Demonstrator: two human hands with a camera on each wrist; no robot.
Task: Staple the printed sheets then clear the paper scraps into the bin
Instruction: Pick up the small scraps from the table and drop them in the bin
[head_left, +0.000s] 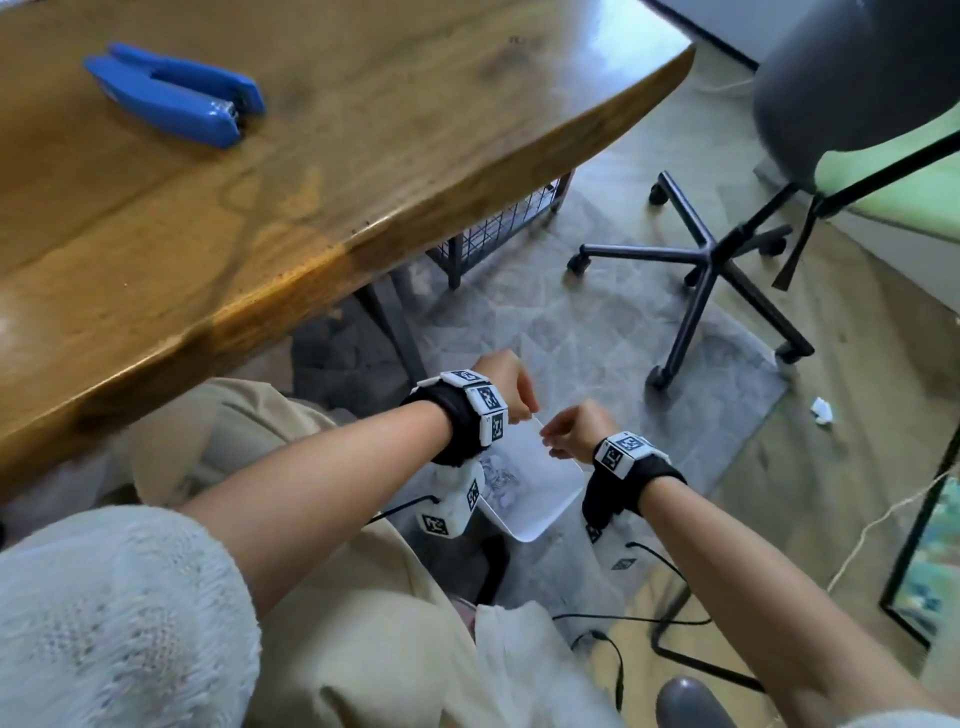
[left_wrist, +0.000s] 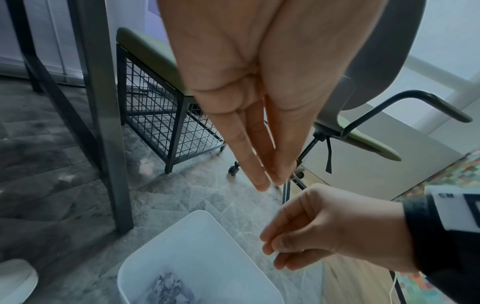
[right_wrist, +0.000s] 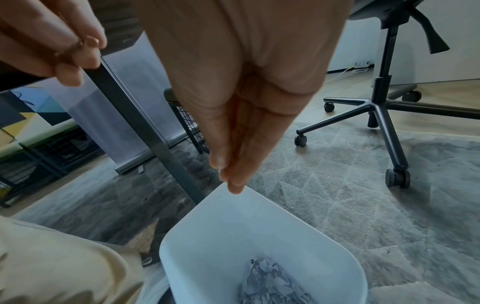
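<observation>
We are holding both hands above the white plastic bin (head_left: 540, 499), which is standing on the grey patterned rug (head_left: 597, 332) beside the dark metal table leg (right_wrist: 145, 127).

The left hand (head_left: 511, 387) is extending its fingers (left_wrist: 253, 156) straight down with the tips drawn together; a faint pale sliver is showing at the tips, but we cannot tell what it is or whether it is being pinched. The right hand (head_left: 576, 431) is likewise pointing its fingers (right_wrist: 237, 156) downward, pressed together, directly over the near rim of the bin; nothing is visibly lodged between them, and in the left wrist view its fingers are curling loosely toward the thumb.

The torn paper scraps (right_wrist: 270, 286) are lying in a crumpled heap on the bin floor. One small white scrap (head_left: 822, 410) is lying on the wooden floor, well apart from the bin.

The blue plastic stapler (head_left: 174, 93) is resting closed on the varnished wooden tabletop (head_left: 363, 156). A black wire-mesh stool (left_wrist: 166, 123) is standing beyond the table leg, and a grey swivel chair (head_left: 727, 260) on castors is standing on the rug nearby.
</observation>
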